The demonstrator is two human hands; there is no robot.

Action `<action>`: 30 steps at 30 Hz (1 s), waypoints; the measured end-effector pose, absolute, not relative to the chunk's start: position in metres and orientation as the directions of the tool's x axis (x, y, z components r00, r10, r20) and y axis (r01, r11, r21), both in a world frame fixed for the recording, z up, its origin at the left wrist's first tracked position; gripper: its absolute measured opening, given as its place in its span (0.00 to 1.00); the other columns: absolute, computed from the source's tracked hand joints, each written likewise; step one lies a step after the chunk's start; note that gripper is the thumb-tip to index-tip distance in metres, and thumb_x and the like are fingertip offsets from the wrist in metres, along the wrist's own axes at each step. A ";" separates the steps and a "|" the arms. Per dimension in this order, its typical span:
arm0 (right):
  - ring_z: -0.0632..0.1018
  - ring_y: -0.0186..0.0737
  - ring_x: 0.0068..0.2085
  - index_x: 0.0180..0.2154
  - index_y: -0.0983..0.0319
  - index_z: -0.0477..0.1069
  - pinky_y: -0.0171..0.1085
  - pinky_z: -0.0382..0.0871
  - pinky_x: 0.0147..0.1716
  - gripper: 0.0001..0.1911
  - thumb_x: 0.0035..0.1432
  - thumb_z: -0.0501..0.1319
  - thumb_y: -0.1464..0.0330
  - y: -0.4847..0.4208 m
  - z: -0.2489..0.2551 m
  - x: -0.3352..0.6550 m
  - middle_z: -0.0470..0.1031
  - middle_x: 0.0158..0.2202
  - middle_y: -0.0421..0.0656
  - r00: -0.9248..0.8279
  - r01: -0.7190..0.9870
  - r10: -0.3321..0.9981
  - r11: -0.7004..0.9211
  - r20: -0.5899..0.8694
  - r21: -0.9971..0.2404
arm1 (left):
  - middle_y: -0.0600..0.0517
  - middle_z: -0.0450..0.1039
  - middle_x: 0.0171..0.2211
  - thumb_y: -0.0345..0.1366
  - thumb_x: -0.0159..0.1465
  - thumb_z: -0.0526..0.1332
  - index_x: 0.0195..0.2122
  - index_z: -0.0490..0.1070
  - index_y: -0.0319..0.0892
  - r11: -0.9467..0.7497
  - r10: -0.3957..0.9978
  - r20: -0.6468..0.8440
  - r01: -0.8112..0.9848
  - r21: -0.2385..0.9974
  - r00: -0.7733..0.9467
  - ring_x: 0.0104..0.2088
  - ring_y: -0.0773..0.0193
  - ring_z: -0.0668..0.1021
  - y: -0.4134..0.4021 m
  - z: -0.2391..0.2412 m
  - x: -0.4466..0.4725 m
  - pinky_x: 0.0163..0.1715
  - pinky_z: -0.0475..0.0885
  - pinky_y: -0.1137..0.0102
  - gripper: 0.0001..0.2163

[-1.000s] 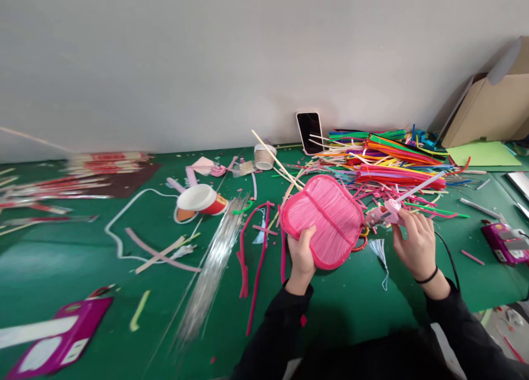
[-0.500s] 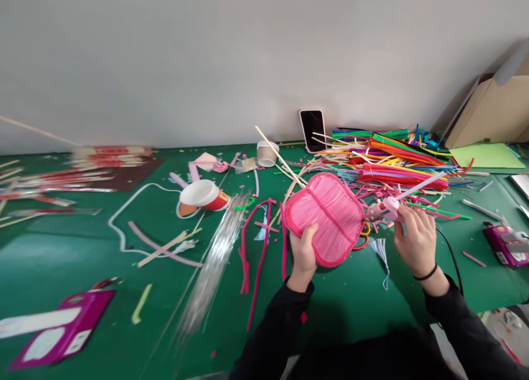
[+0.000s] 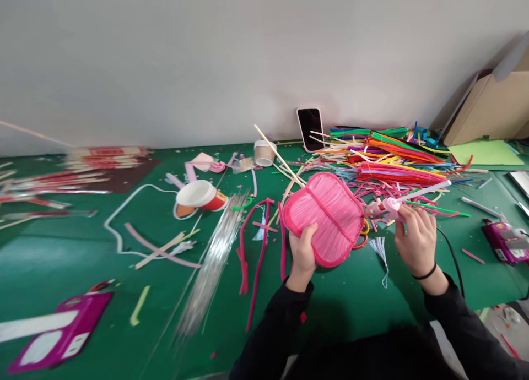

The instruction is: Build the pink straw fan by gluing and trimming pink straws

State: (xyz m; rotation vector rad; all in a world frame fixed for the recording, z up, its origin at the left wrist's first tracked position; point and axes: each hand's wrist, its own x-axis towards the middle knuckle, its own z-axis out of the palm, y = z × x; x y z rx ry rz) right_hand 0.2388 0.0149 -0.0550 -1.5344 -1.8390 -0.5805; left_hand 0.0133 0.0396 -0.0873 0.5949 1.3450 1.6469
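Note:
My left hand (image 3: pixel 303 252) grips the lower left edge of a pink woven fan-shaped piece (image 3: pixel 326 215) with a darker pink rim and a centre rib, held tilted above the green table (image 3: pixel 103 259). My right hand (image 3: pixel 415 238) is closed around a pink hot glue gun (image 3: pixel 386 209) with a white glue stick (image 3: pixel 425 191) poking out the back. The gun's nozzle touches the right edge of the pink piece. A black cord (image 3: pixel 450 253) runs from the gun past my wrist.
A heap of coloured strips (image 3: pixel 392 159) lies behind my hands, with a phone (image 3: pixel 311 128) leaning on the wall. A paper cup (image 3: pixel 200 197), pink strips (image 3: pixel 252 242), clear strands (image 3: pixel 210 264), magenta boxes (image 3: pixel 53 336) (image 3: pixel 504 242) and a cardboard box (image 3: pixel 491 107) lie around.
Both hands stay nearly still, keeping the glue gun's nozzle at the pink piece's right edge. The view has shifted slightly.

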 end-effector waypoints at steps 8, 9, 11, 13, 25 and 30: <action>0.76 0.43 0.36 0.42 0.59 0.67 0.41 0.63 0.39 0.09 0.60 0.58 0.77 0.012 -0.056 0.240 0.80 0.35 0.44 -0.058 0.979 0.650 0.186 0.757 -0.084 | 0.54 0.75 0.31 0.37 0.45 0.70 0.31 0.74 0.42 0.000 0.851 -0.209 -0.399 0.917 -0.481 0.33 0.60 0.76 0.042 -0.086 0.012 0.36 0.71 0.66 0.12; 0.76 0.43 0.36 0.40 0.59 0.67 0.42 0.64 0.38 0.08 0.60 0.59 0.75 0.011 -0.057 0.242 0.79 0.34 0.44 -0.032 0.978 0.641 0.179 0.767 -0.109 | 0.54 0.75 0.32 0.37 0.45 0.70 0.32 0.75 0.43 -0.002 0.849 -0.217 -0.412 0.911 -0.482 0.34 0.60 0.76 0.042 -0.086 0.012 0.37 0.71 0.66 0.13; 0.77 0.44 0.35 0.39 0.59 0.66 0.42 0.65 0.37 0.06 0.59 0.62 0.71 0.007 -0.060 0.247 0.78 0.34 0.45 0.052 0.961 0.636 0.177 0.770 -0.211 | 0.54 0.75 0.32 0.36 0.45 0.70 0.33 0.74 0.43 -0.006 0.849 -0.229 -0.442 0.897 -0.476 0.35 0.59 0.77 0.044 -0.084 0.012 0.38 0.71 0.66 0.14; 0.77 0.43 0.33 0.39 0.59 0.65 0.39 0.67 0.32 0.08 0.59 0.64 0.67 0.000 -0.065 0.256 0.77 0.35 0.44 0.147 0.925 0.663 0.171 0.734 -0.340 | 0.55 0.75 0.31 0.36 0.44 0.69 0.34 0.74 0.43 -0.007 0.847 -0.241 -0.464 0.886 -0.473 0.35 0.59 0.77 0.047 -0.082 0.012 0.38 0.71 0.66 0.14; 0.75 0.41 0.40 0.42 0.62 0.69 0.38 0.65 0.39 0.09 0.69 0.51 0.70 -0.069 -0.082 0.336 0.75 0.40 0.47 -0.405 0.876 0.825 0.473 0.393 -0.090 | 0.57 0.66 0.26 0.37 0.40 0.66 0.24 0.63 0.43 0.012 0.796 -0.293 -0.470 0.883 -0.530 0.29 0.65 0.70 0.061 -0.058 -0.010 0.30 0.67 0.70 0.13; 0.74 0.43 0.39 0.42 0.64 0.71 0.39 0.63 0.38 0.09 0.67 0.52 0.75 -0.042 -0.098 0.331 0.74 0.42 0.49 -0.475 0.879 0.871 0.463 0.123 0.116 | 0.57 0.67 0.27 0.37 0.41 0.67 0.25 0.65 0.43 0.054 0.805 -0.327 -0.488 0.871 -0.495 0.28 0.64 0.71 0.046 -0.045 -0.023 0.29 0.68 0.69 0.13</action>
